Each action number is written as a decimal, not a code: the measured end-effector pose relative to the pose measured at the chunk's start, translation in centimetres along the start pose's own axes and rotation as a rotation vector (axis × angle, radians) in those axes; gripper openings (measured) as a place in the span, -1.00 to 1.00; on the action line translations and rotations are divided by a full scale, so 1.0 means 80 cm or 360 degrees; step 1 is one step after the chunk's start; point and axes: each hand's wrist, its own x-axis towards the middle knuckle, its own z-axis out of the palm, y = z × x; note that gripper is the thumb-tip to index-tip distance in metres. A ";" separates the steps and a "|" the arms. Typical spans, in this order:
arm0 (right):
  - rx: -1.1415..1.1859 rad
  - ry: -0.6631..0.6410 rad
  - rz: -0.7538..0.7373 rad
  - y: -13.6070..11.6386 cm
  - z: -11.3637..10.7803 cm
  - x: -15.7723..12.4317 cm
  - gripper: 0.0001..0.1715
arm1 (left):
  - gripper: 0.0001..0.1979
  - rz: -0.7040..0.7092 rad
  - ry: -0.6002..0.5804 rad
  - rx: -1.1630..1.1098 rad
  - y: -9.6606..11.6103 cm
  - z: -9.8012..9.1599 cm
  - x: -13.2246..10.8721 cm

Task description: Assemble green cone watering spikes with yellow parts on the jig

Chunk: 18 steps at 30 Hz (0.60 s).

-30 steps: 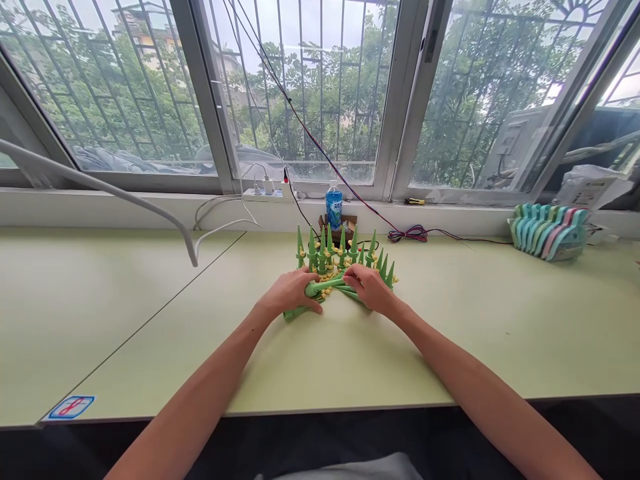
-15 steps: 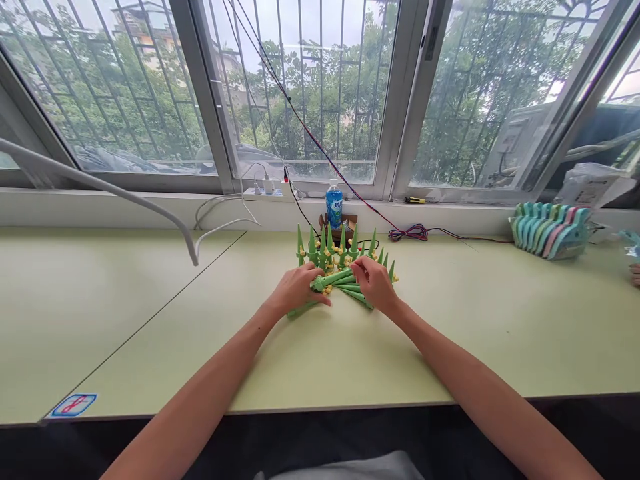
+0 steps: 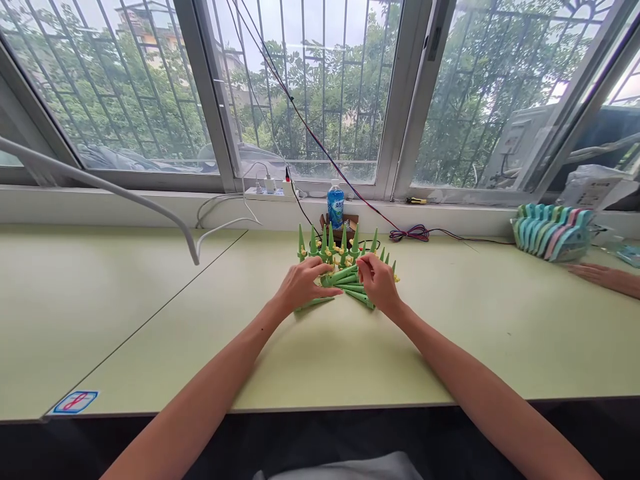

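Observation:
Beyond my hands stand several upright green watering spikes [image 3: 355,243], cone-shaped plastic with small yellow parts. More spikes lie in a loose fanned pile [image 3: 356,289] between my hands. My left hand [image 3: 304,285] is at the pile's left end, thumb and fingers apart, with no spike gripped between them. A lone green spike [image 3: 315,304] lies under that hand, partly hidden. My right hand [image 3: 379,283] is closed in a pinch over the pile's right side; whatever is in its fingertips is too small or hidden to make out.
A blue bottle [image 3: 335,205] stands by a small brown box [image 3: 353,220] behind the spikes. Coiled red-black cable [image 3: 410,233] lies to the right. Further right are a row of pastel plastic pieces [image 3: 553,233] and another person's hand [image 3: 597,274]. A white cable arm [image 3: 145,207] crosses the left.
My left hand has opened away from the spike end it was holding, and that spike rests on the pile. My right hand has shifted slightly right. Another person's hand has come in at right.

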 end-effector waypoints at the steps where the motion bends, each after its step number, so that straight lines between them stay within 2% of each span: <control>1: 0.0004 -0.0003 -0.0008 -0.002 0.000 0.000 -0.72 | -0.53 -0.0011 -0.0004 -0.0046 0.006 -0.002 0.000; 6: -0.0008 -0.0010 -0.0062 -0.009 -0.001 -0.001 -0.72 | -0.65 -0.0050 -0.0117 -0.0251 0.025 -0.003 -0.001; 13: 0.0012 -0.0015 -0.0122 -0.016 0.002 -0.005 -0.71 | -0.76 -0.0043 -0.0199 -0.0469 0.022 0.003 0.000; 15: 0.0017 -0.0006 -0.0128 -0.019 0.003 -0.007 -0.72 | -0.76 -0.0073 -0.0179 -0.0493 0.020 0.003 0.001; 18: 0.0048 0.0017 -0.0127 -0.020 0.004 -0.008 -0.74 | -0.77 -0.0155 -0.0047 -0.0508 0.017 0.001 0.002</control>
